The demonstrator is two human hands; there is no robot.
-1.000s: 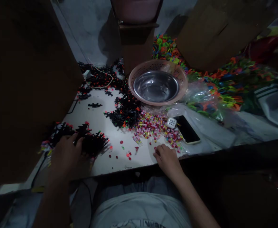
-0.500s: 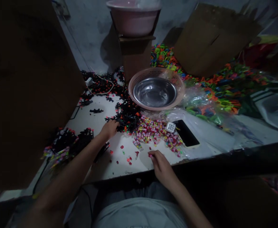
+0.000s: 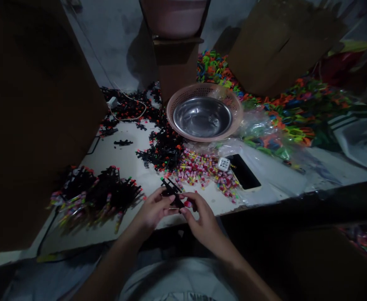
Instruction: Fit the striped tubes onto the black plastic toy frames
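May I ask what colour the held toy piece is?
The toy piece is mostly black, seen in the head view.

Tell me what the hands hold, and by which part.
The left hand holds a black toy gun near its middle. The right hand is at its near end; whether it grips there is unclear.

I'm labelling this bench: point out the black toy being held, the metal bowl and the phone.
Black toy [image 3: 177, 201], head view: dark body.
Metal bowl [image 3: 195, 122], head view: inside bottom.
Phone [image 3: 246, 173], head view: screen.
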